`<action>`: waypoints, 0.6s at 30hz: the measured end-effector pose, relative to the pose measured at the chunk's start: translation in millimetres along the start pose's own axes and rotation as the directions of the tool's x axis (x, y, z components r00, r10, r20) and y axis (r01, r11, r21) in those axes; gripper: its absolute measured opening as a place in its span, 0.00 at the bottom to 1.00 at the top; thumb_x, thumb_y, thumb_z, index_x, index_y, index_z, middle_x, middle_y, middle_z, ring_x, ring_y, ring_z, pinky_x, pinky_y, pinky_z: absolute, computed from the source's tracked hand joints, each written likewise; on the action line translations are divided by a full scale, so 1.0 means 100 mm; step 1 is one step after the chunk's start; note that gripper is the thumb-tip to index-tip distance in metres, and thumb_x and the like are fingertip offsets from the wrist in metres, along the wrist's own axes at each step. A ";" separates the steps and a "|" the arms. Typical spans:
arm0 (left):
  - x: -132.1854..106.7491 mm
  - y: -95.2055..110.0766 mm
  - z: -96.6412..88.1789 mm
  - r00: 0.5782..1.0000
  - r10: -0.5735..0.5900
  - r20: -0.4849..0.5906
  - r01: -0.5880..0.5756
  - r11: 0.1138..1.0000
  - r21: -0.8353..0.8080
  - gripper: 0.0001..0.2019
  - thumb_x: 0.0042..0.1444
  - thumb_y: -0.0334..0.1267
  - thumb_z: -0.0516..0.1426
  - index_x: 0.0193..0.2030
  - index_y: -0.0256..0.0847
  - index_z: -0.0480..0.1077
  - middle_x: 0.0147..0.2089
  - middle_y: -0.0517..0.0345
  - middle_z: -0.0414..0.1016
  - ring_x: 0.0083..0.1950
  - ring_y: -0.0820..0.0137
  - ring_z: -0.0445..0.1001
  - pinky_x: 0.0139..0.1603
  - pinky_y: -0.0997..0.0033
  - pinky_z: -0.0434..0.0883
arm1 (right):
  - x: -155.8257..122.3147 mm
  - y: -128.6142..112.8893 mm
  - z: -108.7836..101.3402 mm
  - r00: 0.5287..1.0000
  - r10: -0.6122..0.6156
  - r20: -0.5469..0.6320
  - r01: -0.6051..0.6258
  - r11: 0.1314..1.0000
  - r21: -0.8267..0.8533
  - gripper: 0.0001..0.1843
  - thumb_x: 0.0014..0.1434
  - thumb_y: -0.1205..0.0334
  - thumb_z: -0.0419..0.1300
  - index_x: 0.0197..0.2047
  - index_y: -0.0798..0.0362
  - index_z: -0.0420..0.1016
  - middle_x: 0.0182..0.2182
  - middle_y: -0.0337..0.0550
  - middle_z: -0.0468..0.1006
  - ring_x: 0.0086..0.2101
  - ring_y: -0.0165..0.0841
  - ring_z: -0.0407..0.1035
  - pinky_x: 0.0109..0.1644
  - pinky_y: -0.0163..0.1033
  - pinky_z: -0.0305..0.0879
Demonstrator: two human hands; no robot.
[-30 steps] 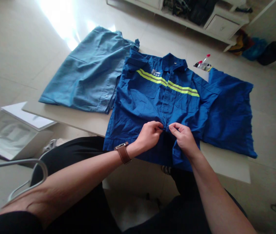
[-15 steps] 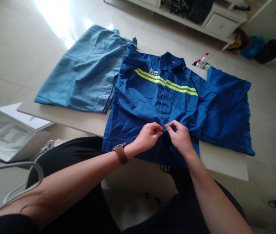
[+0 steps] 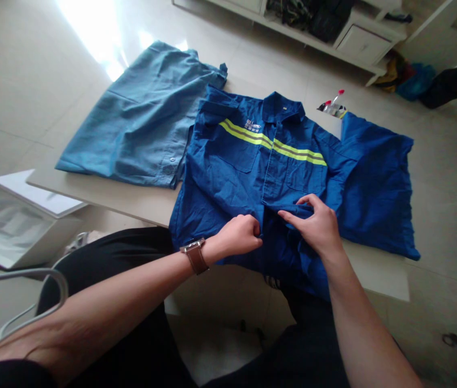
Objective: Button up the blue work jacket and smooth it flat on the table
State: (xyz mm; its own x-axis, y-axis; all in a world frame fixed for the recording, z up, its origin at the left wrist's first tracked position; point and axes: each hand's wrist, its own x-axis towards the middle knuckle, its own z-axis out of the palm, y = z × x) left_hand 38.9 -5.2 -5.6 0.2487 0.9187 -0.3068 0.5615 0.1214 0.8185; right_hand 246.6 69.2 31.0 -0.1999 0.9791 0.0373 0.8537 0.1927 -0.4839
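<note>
A dark blue work jacket (image 3: 232, 183) with a yellow-and-grey reflective stripe lies front up, its collar pointing away from me. My left hand (image 3: 240, 234) is closed in a fist around the jacket's lower front edge, left of the opening. To its right, my right hand (image 3: 319, 221) has the other front panel between thumb and fingers, its edge raised and folded. The lower front is parted between my hands. The upper front looks closed; its fastenings are hidden under the placket.
A lighter blue garment (image 3: 135, 118) lies folded on the pale board (image 3: 139, 202) at left. More dark blue cloth (image 3: 378, 188) spreads at right, with red-capped bottles (image 3: 336, 102) behind it. A white box (image 3: 22, 221) stands at lower left, a white cabinet (image 3: 361, 46) at the back.
My hands were together at the jacket's lower front and have moved apart. The right hand went right with its panel; the left dropped slightly down and left. The lower front has opened.
</note>
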 end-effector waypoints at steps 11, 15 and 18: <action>-0.02 0.05 0.01 0.991 -0.024 0.134 0.011 0.995 0.096 0.07 0.40 0.30 0.64 0.19 0.42 0.71 0.19 0.58 0.70 0.23 0.68 0.71 0.25 0.71 0.61 | -0.20 -0.11 0.29 0.935 -0.237 0.265 0.327 0.866 -0.379 0.10 0.63 0.59 0.61 0.47 0.48 0.77 0.44 0.48 0.82 0.48 0.47 0.69 0.50 0.50 0.59; -0.05 0.03 0.03 0.972 -0.042 0.231 -0.003 0.981 0.194 0.11 0.38 0.31 0.66 0.16 0.43 0.67 0.19 0.57 0.69 0.23 0.65 0.71 0.26 0.70 0.65 | -0.16 -0.07 0.26 0.937 -0.244 0.249 0.329 0.854 -0.403 0.16 0.63 0.71 0.54 0.50 0.50 0.77 0.45 0.50 0.82 0.50 0.47 0.69 0.54 0.51 0.56; -0.06 0.01 0.07 0.952 -0.041 0.305 -0.028 0.976 0.218 0.13 0.40 0.33 0.66 0.14 0.43 0.66 0.18 0.57 0.69 0.24 0.64 0.72 0.29 0.68 0.68 | -0.19 -0.12 0.36 0.906 -0.260 0.333 0.362 0.885 -0.294 0.18 0.65 0.70 0.51 0.54 0.51 0.75 0.50 0.51 0.81 0.51 0.44 0.70 0.53 0.47 0.60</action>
State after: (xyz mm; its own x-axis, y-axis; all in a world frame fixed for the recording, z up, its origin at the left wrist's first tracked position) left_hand 43.5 -13.8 -6.7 0.4542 0.7549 -0.4731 0.7128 0.0106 0.7013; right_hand 222.9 46.3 4.5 -0.5631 0.8158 -0.1317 0.8244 0.5436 -0.1577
